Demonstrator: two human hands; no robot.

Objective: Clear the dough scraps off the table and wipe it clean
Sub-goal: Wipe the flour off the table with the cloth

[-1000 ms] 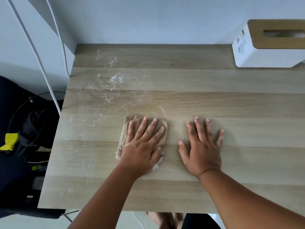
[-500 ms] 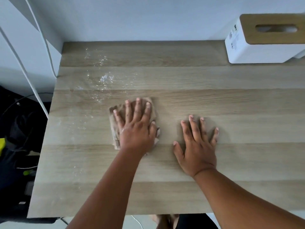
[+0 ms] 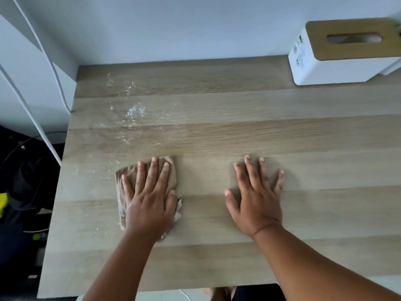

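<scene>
The left hand [image 3: 149, 198] lay flat on a brown cloth [image 3: 123, 181], with its fingers straight and spread out. It pressed the cloth down on the wooden counter [image 3: 217, 131]. The grip was wide open, and nothing was pinched in it. The cloth sat on the left part of the counter, near the front, and it stuck out past the fingertips and past the little-finger side of the hand.

The right hand [image 3: 256, 198] lay flat on the bare wood, well apart from the cloth. Its fingers were straight and spread too, and it held nothing.

White floury crumbs [image 3: 135, 111] were scattered on the counter behind the cloth, toward the back left corner. A few small specks lay just to the left of the cloth.

A white tissue box [image 3: 338, 68] with a wooden top stood at the back right of the counter. White cables [image 3: 43, 131] hung down beside the counter's left edge.
</scene>
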